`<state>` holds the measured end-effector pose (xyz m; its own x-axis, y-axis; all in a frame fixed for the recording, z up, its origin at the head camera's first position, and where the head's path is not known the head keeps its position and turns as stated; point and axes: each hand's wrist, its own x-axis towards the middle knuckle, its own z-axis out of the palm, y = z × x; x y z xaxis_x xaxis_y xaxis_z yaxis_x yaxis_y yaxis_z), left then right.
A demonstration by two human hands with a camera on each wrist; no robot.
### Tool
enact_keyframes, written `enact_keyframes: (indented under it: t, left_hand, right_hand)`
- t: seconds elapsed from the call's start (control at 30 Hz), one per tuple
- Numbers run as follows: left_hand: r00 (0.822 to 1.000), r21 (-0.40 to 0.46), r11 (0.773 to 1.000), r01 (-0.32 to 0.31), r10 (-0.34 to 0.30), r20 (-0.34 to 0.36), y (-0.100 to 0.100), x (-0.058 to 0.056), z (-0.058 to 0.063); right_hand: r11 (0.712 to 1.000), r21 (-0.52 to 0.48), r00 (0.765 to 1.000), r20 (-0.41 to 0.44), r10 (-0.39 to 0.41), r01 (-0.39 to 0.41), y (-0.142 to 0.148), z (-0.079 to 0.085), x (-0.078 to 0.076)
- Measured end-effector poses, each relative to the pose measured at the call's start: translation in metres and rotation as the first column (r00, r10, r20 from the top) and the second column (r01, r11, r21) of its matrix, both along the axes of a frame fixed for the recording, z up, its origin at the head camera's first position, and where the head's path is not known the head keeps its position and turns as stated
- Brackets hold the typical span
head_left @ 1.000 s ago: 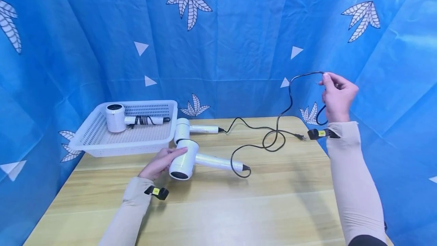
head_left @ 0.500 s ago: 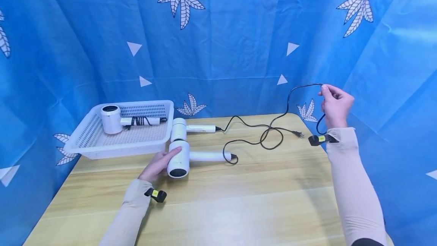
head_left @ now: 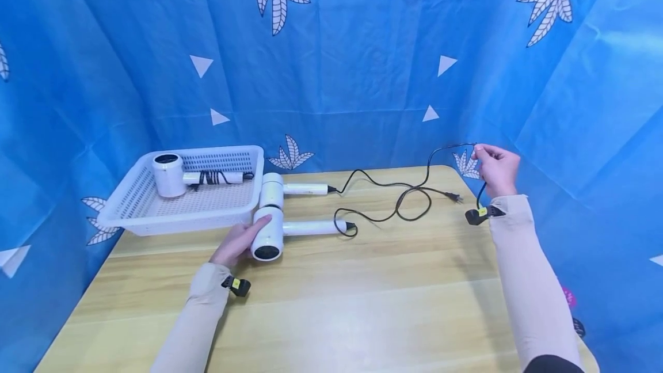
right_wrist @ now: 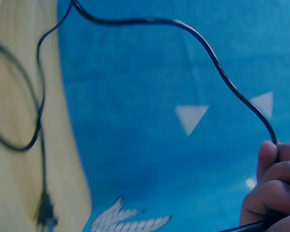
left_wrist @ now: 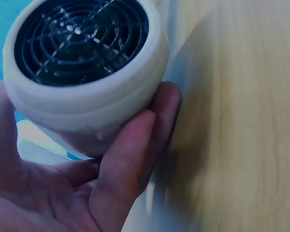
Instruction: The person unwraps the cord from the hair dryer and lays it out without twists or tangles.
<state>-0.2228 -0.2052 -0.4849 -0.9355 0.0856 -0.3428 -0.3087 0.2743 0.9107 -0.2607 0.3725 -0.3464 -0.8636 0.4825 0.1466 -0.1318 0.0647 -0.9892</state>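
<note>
My left hand grips the head of a white hair dryer, thumb on top, low over the table with its handle pointing right. In the left wrist view the dark round grille faces the camera, and fingers wrap the body from below. At the right, my raised right hand pinches a black power cord between thumb and fingers, the cord's other stretch coming out below the hand. A second white hair dryer lies just behind the first, their heads adjoining. Its cord ends in a plug near the table's right edge.
A white perforated basket stands at the back left, right beside the dryer heads. Inside it lies another hair dryer with its cord wound round the handle. The cords cross and loop on the wooden table. A blue curtain hangs behind.
The front hair dryer's handle has swung back to lie roughly parallel with the second dryer. My right hand has come lower and slightly left with the cord. The head view has shifted slightly.
</note>
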Motion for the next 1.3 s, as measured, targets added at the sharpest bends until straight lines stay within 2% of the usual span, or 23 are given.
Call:
enact_keyframes:
  t: [0.07, 0.13, 0.23, 0.37, 0.6, 0.8, 0.93, 1.07, 1.3]
  left_hand:
    - [1.0, -0.053, 0.999, -0.015, 0.014, -0.019, 0.0, 0.0, 0.003]
    - [0.999, -0.107, 0.994, -0.025, 0.021, -0.036, -0.001, -0.001, 0.005]
    - [0.998, -0.181, 0.983, -0.035, 0.026, -0.049, -0.002, -0.001, 0.005]
    - [0.999, -0.233, 0.972, -0.022, 0.011, -0.049, 0.0, -0.002, 0.004]
    - [0.996, -0.307, 0.951, -0.042, 0.015, -0.092, 0.002, -0.002, 0.007]
    - [0.992, -0.39, 0.919, -0.05, 0.001, -0.125, 0.003, -0.002, 0.008]
    - [0.99, -0.416, 0.908, -0.054, -0.006, -0.143, 0.002, 0.0, 0.009]
    - [0.984, -0.455, 0.888, -0.066, -0.019, -0.18, 0.002, 0.001, 0.012]
    - [0.976, -0.485, 0.869, -0.096, -0.013, -0.216, 0.003, 0.0, 0.013]
  right_hand:
    - [0.995, 0.098, 0.995, 0.095, 0.021, -0.031, 0.01, -0.011, -0.004]
    - [0.975, 0.212, 0.981, 0.193, 0.031, -0.073, 0.02, -0.023, -0.008]
    - [0.949, 0.296, 0.954, 0.298, 0.02, -0.112, 0.033, -0.042, -0.011]
    - [0.945, 0.3, 0.915, 0.403, -0.003, -0.129, 0.045, -0.063, -0.009]
    - [0.936, 0.251, 0.834, 0.547, 0.073, -0.246, 0.056, -0.082, -0.008]
    - [0.94, 0.214, 0.8, 0.593, 0.093, -0.267, 0.064, -0.098, -0.006]
    - [0.95, 0.127, 0.79, 0.592, 0.16, -0.287, 0.062, -0.106, -0.004]
    - [0.948, 0.091, 0.789, 0.582, 0.197, -0.304, 0.06, -0.113, -0.006]
    - [0.932, 0.16, 0.788, 0.59, 0.174, -0.325, 0.056, -0.12, -0.008]
